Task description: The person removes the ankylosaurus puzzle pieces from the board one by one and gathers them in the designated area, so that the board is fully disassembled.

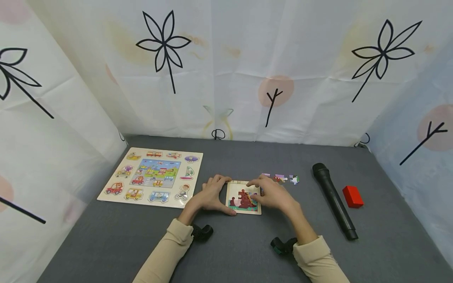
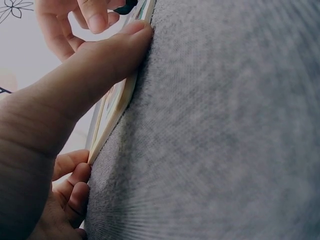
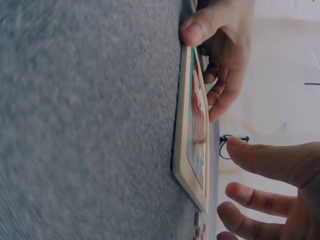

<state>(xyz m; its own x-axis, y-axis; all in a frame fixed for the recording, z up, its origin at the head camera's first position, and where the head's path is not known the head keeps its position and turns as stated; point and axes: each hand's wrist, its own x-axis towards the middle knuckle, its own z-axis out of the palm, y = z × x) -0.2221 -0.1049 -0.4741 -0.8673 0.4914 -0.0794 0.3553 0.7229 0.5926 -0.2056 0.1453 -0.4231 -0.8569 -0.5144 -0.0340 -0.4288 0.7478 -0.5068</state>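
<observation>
A small wooden puzzle board (image 1: 244,212) with a reddish-brown figure lies flat on the dark table. My left hand (image 1: 211,196) grips its left side, thumb at the near corner and fingers by the far one; the right wrist view shows the thumb (image 3: 196,31) on the frame (image 3: 181,145). Over the board's right part is my right hand (image 1: 274,194), thumb and forefinger apart; in the right wrist view its fingers (image 3: 260,200) are spread with nothing between them. Loose puzzle pieces (image 1: 294,179) lie just beyond it, one partly hidden by the hand.
To the left lies a large picture board (image 1: 191,184) with vehicle shapes. A black microphone (image 1: 334,200) and a red block (image 1: 352,197) are on the right. White patterned cloth (image 1: 240,47) rises behind the grey table (image 1: 240,247) and at both sides.
</observation>
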